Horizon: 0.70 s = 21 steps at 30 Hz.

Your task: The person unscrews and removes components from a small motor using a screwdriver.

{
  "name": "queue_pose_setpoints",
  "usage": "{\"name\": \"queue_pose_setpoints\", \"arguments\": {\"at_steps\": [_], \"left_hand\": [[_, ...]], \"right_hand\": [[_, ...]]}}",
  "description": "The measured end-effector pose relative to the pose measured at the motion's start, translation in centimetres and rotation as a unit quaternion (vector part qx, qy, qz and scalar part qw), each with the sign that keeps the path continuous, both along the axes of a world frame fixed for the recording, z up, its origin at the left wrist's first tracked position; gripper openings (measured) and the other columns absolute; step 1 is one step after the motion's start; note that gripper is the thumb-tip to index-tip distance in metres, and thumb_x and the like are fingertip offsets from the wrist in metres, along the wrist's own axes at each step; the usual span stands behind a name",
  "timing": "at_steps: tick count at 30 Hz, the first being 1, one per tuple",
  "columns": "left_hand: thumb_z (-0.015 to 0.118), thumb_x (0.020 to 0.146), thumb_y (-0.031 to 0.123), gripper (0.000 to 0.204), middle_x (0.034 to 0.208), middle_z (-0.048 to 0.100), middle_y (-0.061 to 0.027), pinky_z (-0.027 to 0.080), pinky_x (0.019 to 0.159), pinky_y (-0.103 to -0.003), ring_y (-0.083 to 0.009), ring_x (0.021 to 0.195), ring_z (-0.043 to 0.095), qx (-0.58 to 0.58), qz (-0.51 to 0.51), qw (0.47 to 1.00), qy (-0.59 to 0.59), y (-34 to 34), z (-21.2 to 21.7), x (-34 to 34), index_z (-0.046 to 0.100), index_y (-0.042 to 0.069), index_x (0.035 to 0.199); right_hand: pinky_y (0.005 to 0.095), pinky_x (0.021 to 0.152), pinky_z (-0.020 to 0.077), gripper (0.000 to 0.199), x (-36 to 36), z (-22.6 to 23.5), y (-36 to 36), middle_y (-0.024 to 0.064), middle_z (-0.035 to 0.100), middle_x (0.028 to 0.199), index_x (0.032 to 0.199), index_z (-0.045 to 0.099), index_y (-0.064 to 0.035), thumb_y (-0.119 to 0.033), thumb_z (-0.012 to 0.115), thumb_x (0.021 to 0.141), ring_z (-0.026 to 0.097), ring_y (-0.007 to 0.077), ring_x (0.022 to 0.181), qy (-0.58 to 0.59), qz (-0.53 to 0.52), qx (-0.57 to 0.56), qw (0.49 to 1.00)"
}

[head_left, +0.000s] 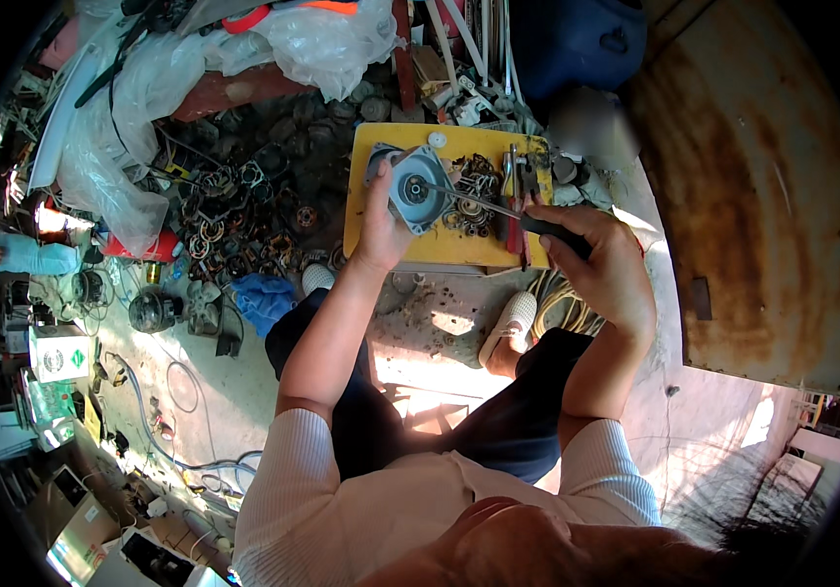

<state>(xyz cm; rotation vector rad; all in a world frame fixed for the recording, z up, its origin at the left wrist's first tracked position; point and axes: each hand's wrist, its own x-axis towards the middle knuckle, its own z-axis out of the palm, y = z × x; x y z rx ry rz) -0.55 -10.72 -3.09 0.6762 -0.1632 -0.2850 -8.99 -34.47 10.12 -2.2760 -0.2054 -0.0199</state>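
Observation:
Over the yellow work surface (pixel 366 210), my left hand (pixel 381 220) grips a grey metal motor end cover (pixel 422 205), its round hollow turned up. My right hand (pixel 596 256) is closed around the dark handle of a screwdriver (pixel 484 203). The long shaft runs left into the cover, its tip at or near the central hub; contact is too small to tell. Beside the cover lie several small metal rings and parts (pixel 474 220). Red-handled pliers (pixel 514 235) and other hand tools lie just left of my right hand. A white round piece (pixel 437 140) rests at the far edge.
Greasy motor parts (pixel 234 215) are heaped on the floor to the left, near clear plastic sheeting (pixel 117 147). A blue cloth (pixel 264 301) lies by my left knee. A coiled hose (pixel 567 305) sits by my right foot. A rusty metal panel (pixel 762 196) stands at right, a blue drum (pixel 576 44) behind.

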Motion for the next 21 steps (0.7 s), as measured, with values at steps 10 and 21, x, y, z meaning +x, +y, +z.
{"name": "queue_pose_setpoints", "arguments": {"at_steps": [10,21], "left_hand": [[0.041,0.099,0.054,0.063,0.133,0.052,-0.0140,0.042,0.105,-0.041,-0.0295,0.122,0.056,0.121,0.079,0.986,-0.086,0.2,0.5,-0.7,0.042,0.005,0.137],[0.030,0.097,0.064,0.072,0.122,0.059,-0.0134,0.041,0.104,-0.044,-0.0326,0.119,0.057,0.019,0.191,0.981,0.020,1.1,2.1,-0.4,0.050,0.002,0.128]], "right_hand": [[0.0351,0.074,0.0550,0.030,-0.9,0.1,2.4,0.0121,0.069,0.093,0.107,0.071,-0.0089,0.000,0.066,0.079,0.068,0.0312,0.081,-0.135,0.019,-0.050,0.989],[0.0430,0.106,0.0401,0.030,-0.6,-2.2,5.8,0.0141,0.069,0.097,0.112,0.069,-0.0056,0.000,0.065,0.082,0.068,0.0322,0.084,-0.174,0.034,-0.040,0.983]]}}
